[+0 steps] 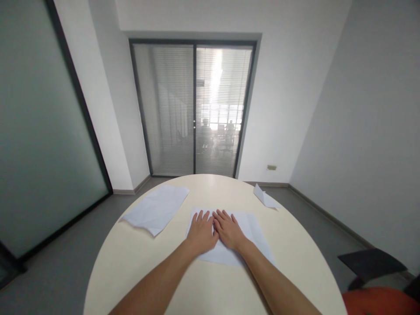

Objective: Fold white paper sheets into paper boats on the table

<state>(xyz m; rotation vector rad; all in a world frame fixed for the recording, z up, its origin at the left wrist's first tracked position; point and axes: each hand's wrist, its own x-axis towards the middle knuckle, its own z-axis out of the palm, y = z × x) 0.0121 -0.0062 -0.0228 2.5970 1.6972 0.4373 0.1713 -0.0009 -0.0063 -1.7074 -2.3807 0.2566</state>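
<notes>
A white sheet of paper (252, 232) lies on the round cream table (216, 291) in front of me. My left hand (201, 234) rests palm down on its left part, fingers spread and pointing away from me. Beside it, my right hand (229, 229) lies flat on the sheet, its fingers slightly apart. The thumbs and index fingers of the two hands nearly meet. Neither hand grips anything.
Another creased sheet (157, 208) lies at the table's left edge. A folded paper (266, 199) stands partly upright at the back right edge. An orange and black chair (377, 299) is at the lower right. Glass doors (195, 109) stand beyond the table.
</notes>
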